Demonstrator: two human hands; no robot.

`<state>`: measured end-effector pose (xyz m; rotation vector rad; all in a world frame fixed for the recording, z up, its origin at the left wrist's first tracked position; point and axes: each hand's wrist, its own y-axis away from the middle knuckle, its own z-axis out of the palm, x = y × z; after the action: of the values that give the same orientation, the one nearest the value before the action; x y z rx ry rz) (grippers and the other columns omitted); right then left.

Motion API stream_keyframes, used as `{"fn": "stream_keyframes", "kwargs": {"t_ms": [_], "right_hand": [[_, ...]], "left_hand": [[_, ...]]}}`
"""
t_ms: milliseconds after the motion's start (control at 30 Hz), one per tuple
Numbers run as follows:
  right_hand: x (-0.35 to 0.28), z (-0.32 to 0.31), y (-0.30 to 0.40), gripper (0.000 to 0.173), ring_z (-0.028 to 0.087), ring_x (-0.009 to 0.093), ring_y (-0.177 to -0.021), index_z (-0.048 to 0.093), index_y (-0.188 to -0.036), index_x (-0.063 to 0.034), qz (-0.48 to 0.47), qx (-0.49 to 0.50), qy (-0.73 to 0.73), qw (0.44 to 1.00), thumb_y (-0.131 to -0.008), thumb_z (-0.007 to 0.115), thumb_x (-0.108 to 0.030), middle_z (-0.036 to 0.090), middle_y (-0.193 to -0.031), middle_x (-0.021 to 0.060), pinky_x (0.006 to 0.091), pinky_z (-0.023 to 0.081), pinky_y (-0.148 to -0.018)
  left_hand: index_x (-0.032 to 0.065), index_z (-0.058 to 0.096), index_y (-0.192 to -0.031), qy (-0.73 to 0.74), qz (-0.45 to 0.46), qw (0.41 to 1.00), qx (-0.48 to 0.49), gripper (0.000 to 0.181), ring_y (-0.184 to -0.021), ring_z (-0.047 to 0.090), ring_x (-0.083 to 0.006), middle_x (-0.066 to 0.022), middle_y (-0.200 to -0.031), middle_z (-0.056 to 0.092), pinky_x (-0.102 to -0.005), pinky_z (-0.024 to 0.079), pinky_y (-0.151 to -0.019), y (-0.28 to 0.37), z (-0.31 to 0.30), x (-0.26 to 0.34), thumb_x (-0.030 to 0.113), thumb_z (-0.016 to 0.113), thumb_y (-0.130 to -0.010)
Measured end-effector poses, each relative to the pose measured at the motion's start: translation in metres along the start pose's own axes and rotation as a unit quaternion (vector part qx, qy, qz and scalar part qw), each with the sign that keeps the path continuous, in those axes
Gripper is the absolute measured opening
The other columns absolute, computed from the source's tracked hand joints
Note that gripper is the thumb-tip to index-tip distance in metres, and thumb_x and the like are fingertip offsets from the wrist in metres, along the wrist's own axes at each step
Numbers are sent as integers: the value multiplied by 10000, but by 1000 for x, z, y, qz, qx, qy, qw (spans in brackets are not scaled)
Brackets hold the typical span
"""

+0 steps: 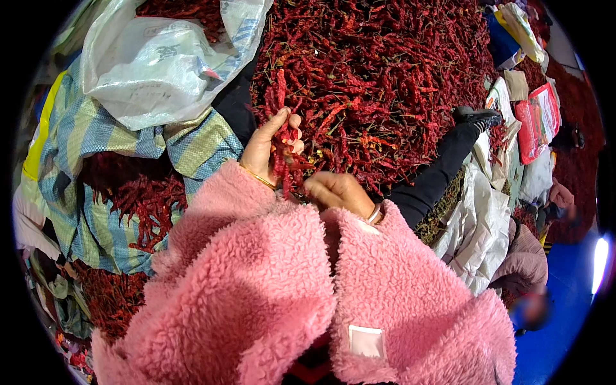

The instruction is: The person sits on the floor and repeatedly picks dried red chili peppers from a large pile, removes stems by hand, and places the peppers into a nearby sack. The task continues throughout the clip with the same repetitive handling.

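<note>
My left hand [270,142], with a gold-coloured bangle at the wrist, is closed around a bunch of dried red chili peppers [281,98] that stick out above and below the fingers. My right hand [339,192], wearing a pale bangle, is just right of the bunch's lower end. Its fingers are curled and slightly blurred, and whether they pinch a pepper or stem cannot be told. Beyond both hands spreads a large heap of dried red chili peppers with stems [375,72]. Pink fleece sleeves cover both arms.
At left, a striped woven sack [115,139] holds more chilies, with a translucent white plastic sack [159,67] above it. A dark-trousered leg with a black shoe [476,115] borders the heap at right. Beyond it lie white sacks [481,216] and a red-edged bag [538,122]. Other people sit farther right.
</note>
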<state>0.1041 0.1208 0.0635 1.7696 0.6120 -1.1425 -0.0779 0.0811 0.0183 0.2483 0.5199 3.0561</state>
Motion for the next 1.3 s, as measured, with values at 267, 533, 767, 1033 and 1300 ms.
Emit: {"fn": "stream_keyframes", "kwargs": {"t_ms": [267, 533, 767, 1033, 1300], "right_hand": [[-28, -6, 10, 330, 471, 56, -460, 595, -801, -18, 69, 140, -189, 969, -949, 505, -298, 564, -580, 2, 215, 360, -422], [-29, 0, 10, 243, 615, 280, -682, 606, -879, -57, -182, 218, 300, 911, -793, 662, -277, 610, -770, 103, 375, 483, -561], [-19, 4, 6, 230, 582, 294, -531, 493, -736, -53, -148, 180, 408, 883, -827, 613, -227, 565, -620, 116, 396, 451, -459], [-34, -18, 10, 253, 564, 270, -565, 540, -765, -11, -155, -94, 93, 979, -917, 483, -205, 550, -656, 145, 361, 426, -539], [-91, -3, 6, 211, 546, 156, -529, 603, -817, 24, -256, -400, -228, 850, -909, 523, -148, 594, -652, 81, 301, 438, -497]], "left_hand": [[63, 574, -777, -389, 231, 883, 126, 199, -741, 523, -82, 10, -780, 581, -239, 413, -715, 9, 31, -5, 212, 568, -909], [59, 571, -871, -407, 250, 872, 108, 113, -756, 533, -87, -3, -798, 594, -248, 420, -750, 12, 31, -22, 165, 570, -909], [56, 534, -915, -477, 244, 840, 85, 118, -682, 531, -75, 9, -751, 581, -235, 435, -672, 12, 33, -28, 164, 580, -902], [58, 491, -1033, -452, 71, 888, 48, 195, -667, 486, -50, 33, -768, 528, -220, 428, -614, 17, 32, -39, 135, 592, -885], [58, 494, -1070, -633, 187, 736, 147, 280, -688, 611, -219, -92, -758, 614, -357, 468, -636, -5, -56, -68, 214, 580, -854]]}}
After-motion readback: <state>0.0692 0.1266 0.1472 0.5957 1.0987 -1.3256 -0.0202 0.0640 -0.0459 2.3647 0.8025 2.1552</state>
